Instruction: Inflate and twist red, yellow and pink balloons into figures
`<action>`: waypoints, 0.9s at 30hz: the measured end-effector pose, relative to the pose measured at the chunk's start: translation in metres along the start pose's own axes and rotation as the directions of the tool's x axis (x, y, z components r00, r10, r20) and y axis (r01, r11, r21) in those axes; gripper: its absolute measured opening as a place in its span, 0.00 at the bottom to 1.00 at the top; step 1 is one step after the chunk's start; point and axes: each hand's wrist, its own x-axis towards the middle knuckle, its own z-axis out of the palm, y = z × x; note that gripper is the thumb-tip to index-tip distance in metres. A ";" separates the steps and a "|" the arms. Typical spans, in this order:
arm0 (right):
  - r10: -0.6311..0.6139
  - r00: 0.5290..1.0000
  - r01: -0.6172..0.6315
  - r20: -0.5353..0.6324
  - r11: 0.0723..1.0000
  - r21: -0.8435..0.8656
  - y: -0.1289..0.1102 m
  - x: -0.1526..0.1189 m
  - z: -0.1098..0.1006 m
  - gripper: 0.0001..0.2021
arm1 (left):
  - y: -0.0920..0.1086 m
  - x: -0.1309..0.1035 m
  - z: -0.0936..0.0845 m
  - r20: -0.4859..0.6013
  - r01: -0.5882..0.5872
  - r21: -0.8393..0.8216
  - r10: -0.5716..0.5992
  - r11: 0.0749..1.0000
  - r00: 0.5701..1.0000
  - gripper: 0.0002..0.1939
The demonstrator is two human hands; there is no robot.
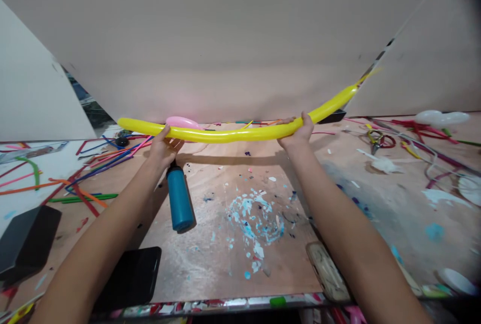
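Observation:
A long yellow modelling balloon, inflated and sagging slightly in the middle, stretches across the view above the table. My left hand grips it toward its rounded left end, thumb in front and fingers behind and below. Farther right, my right hand is wrapped round it from underneath. The thin uninflated tail rises at the far right. Just below my left hand a blue hand pump lies on the table, its upper end partly hidden by that hand. A pink balloon shows behind the yellow one.
Uninflated balloons lie scattered at left. Scissors and white balloons are at right. Near the front edge lie a black phone and a pale phone-like object. A black block sits at left; a wall panel stands behind.

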 end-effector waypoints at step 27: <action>-0.200 0.973 0.204 -0.118 0.979 0.026 -0.047 0.013 -0.013 0.28 | 0.032 0.016 -0.020 -0.239 -0.122 -0.147 0.085 0.982 0.967 0.04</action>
